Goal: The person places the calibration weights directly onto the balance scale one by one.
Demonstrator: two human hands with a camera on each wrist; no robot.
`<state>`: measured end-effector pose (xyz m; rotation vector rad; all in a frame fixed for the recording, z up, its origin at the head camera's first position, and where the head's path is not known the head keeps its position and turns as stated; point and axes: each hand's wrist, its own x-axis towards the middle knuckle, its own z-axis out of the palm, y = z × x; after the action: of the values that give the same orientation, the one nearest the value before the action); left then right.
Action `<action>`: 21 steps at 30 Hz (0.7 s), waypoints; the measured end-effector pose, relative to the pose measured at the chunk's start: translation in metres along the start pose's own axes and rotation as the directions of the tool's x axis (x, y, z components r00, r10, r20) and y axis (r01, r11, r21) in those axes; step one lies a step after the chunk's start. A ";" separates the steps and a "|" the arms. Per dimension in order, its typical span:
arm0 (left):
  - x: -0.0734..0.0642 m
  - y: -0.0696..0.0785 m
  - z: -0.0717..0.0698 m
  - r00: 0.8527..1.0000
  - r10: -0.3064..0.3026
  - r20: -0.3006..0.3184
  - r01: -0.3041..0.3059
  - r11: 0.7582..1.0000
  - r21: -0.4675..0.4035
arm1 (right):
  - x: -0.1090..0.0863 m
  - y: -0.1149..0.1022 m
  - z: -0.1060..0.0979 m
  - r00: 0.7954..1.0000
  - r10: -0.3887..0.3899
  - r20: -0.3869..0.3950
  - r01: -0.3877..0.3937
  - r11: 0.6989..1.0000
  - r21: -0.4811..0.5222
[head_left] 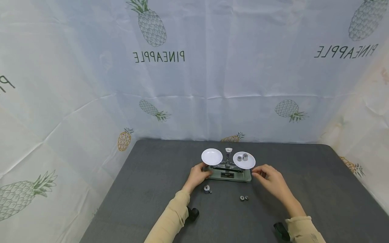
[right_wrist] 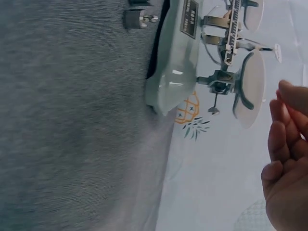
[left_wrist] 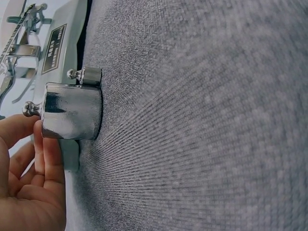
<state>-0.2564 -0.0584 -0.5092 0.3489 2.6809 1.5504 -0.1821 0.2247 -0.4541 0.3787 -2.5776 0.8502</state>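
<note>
A green balance scale (head_left: 234, 176) with two white pans stands on the table. My left hand (head_left: 197, 176) grips the left end of its base, the thumb in front and the other fingers round the back. Two metal weights rest on the right pan (head_left: 244, 164); the left pan (head_left: 212, 157) holds nothing. My right hand (head_left: 271, 179) is just off the base's right end, fingers loosely curled, with nothing visible in them. In the left wrist view a large metal weight (left_wrist: 72, 111) and a small weight (left_wrist: 91, 76) stand before the left hand and partly cover its fingertips.
Two small weights (head_left: 244, 198) are on the dark grey table (head_left: 158, 189), in front of the scale's right half. A white curtain (head_left: 188, 81) printed with pineapples hangs behind the table and along its sides.
</note>
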 end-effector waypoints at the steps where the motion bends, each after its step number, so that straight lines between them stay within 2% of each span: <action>1: 0.000 0.000 0.000 1.000 -0.002 0.001 0.002 1.000 -0.001 | -0.003 0.001 0.000 1.000 0.001 0.016 -0.001 1.000 0.014; 5: 0.000 0.000 0.000 1.000 -0.014 0.012 0.015 1.000 -0.009 | -0.014 0.004 0.003 0.996 -0.006 0.086 -0.001 0.997 0.083; 10: 0.001 0.001 -0.001 1.000 0.000 0.004 0.000 1.000 -0.009 | -0.023 0.007 0.010 0.985 -0.029 0.170 0.003 0.988 0.154; 21: -0.001 0.002 -0.002 1.000 0.004 0.002 -0.004 1.000 -0.007 | -0.028 0.014 0.023 0.933 -0.061 0.356 -0.006 0.983 0.185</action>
<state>-0.2551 -0.0595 -0.5069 0.3554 2.6744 1.5590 -0.1695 0.2252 -0.4909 0.6811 -2.8229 1.1014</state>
